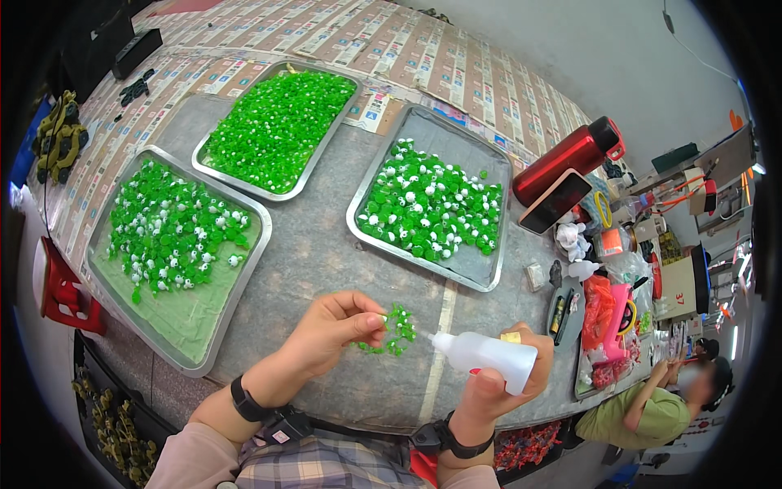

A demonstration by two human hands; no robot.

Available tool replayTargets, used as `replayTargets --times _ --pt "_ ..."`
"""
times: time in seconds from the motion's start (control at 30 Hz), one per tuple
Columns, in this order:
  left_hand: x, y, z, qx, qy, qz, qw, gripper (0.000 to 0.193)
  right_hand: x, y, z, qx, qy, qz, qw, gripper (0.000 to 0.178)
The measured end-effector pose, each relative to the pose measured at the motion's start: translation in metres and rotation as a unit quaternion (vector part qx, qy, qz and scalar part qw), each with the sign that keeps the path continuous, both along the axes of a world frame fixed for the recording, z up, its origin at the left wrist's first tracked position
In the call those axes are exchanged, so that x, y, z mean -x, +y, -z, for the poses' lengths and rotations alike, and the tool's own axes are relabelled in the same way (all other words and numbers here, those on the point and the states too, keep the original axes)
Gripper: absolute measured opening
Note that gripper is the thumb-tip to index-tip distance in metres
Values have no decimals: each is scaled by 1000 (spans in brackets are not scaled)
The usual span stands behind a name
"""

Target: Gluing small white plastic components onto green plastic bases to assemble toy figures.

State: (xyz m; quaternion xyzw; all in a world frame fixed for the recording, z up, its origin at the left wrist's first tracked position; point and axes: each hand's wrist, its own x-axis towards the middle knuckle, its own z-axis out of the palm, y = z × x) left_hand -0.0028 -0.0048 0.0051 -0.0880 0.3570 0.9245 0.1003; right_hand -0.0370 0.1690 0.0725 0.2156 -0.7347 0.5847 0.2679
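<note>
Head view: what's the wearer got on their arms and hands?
Both hands are bare, no gloves. The left hand has a black band at its wrist, with pale pink sleeve below. The right hand has a black wristwatch-like band, red-painted nails and a yellowish strip around one finger.

head view | worn high, faces down | close over table (326,253) | fisheye

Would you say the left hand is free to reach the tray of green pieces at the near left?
Probably yes: the left hand pinches only small green pieces, and bare table lies between it and the near-left tray.
</note>
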Motion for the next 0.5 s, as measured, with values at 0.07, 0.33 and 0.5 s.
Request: replayTargets --times 0.07,0.33,0.5 --pt "0 3 -3 47 24 -32 998 9 0 1 -1 2 -3 -2 1000 48" --pt "-1 3 -4 87 51 -63 993 7 2 1 6 -46 3 3 999 48" --pt "-1 3 -4 85 54 -61 993 6 3 1 8 -75 27 17 997 51"
